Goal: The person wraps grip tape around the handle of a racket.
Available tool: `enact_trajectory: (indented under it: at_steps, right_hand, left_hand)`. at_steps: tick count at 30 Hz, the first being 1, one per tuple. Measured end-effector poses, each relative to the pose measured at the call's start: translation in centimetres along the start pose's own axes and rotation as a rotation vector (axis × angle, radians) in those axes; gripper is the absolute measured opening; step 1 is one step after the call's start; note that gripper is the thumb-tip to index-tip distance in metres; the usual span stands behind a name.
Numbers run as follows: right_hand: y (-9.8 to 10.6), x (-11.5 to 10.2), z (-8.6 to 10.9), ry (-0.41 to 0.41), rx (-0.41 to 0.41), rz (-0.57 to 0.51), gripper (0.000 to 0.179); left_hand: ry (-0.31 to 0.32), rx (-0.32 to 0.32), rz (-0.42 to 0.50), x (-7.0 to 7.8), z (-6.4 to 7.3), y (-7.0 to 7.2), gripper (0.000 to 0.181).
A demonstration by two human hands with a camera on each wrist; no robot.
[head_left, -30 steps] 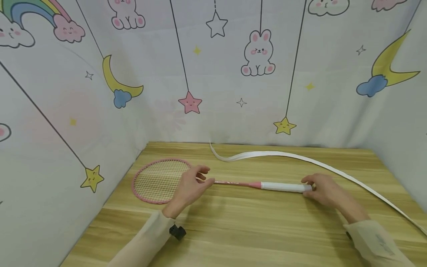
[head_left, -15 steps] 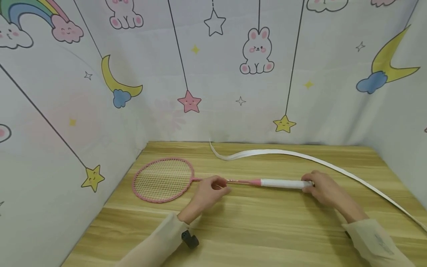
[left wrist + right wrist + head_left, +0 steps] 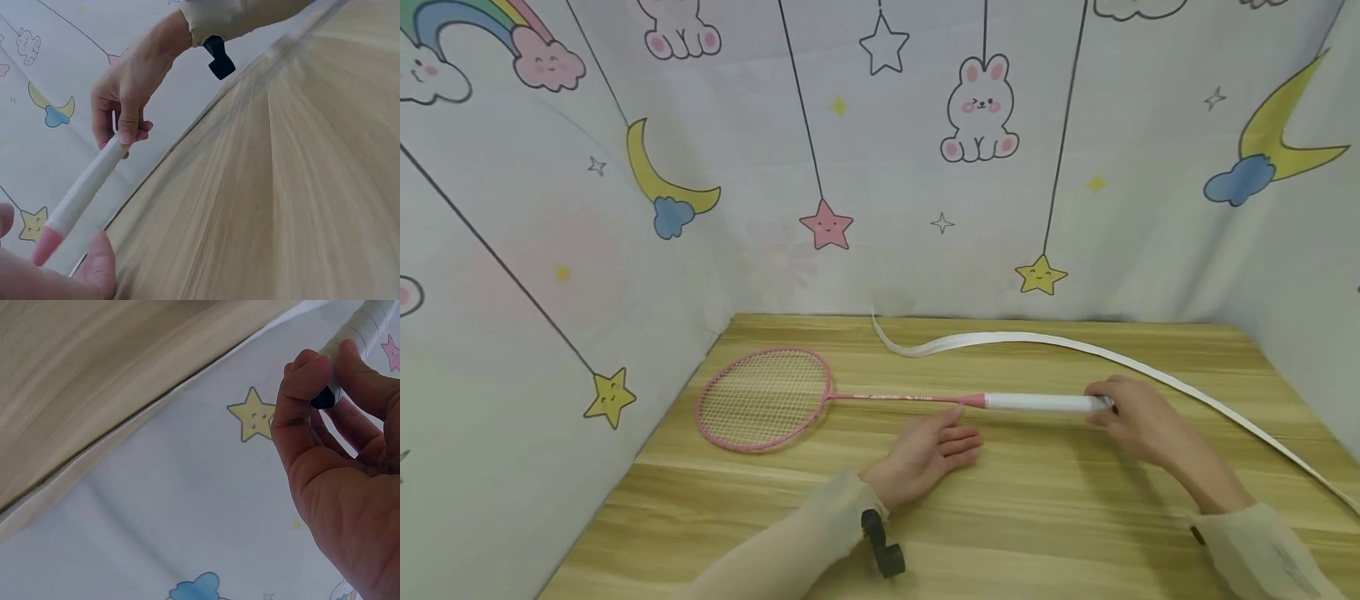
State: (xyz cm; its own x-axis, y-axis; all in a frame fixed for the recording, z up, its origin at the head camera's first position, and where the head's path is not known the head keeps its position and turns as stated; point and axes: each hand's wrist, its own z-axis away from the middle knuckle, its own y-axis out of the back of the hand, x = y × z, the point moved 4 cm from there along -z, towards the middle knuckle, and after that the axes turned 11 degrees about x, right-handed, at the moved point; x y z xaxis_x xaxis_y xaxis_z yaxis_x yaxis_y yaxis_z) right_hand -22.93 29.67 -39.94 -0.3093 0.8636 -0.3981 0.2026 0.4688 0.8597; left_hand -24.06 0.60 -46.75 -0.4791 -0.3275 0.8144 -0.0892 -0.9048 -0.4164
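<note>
A pink badminton racket [image 3: 895, 397] lies across the table, its strung head to the left and its white-wrapped handle to the right. My right hand [image 3: 1138, 421] pinches the handle's butt end between thumb and fingers. The right wrist view shows the dark end cap [image 3: 323, 399] beside those fingertips. Below the pink cone of the racket, my left hand [image 3: 925, 454] is held with its fingers stretched out, palm partly turned up. It grips nothing; whether its fingertips touch the shaft I cannot tell.
A long, thin white strip [image 3: 1060, 340] curves over the table [image 3: 1037, 533] behind the racket and down the right side. A white curtain [image 3: 887, 167] printed with stars, moons and rabbits stands at the back and sides.
My left hand has moved right from near the racket's head, along the shaft, and now lies lower with its fingers unfolded. My right hand still holds the handle end, which has shifted slightly.
</note>
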Motion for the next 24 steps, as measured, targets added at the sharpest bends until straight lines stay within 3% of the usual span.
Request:
enact_trajectory:
  at_steps: [3, 9, 18, 24]
  right_hand:
    - [0.5, -0.5, 0.3, -0.001, 0.015, 0.008, 0.034]
    - [0.9, -1.3, 0.7, 0.005, 0.024, 0.019, 0.033]
    - [0.7, -1.7, 1.0, -0.028, 0.021, -0.007, 0.036]
    - [0.1, -2.2, 1.2, -0.067, -0.021, -0.083, 0.035]
  left_hand:
    - [0.008, 0.0, 0.119, -0.7, -0.7, -1.4, 0.06]
    - [-0.016, 0.019, 0.22, -1.2, -1.5, -2.8, 0.029]
    - [-0.028, 0.063, 0.224, -0.9, -1.2, -2.4, 0.019]
    - [-0.125, 0.047, 0.159, 0.2, -0.9, -1.6, 0.022]
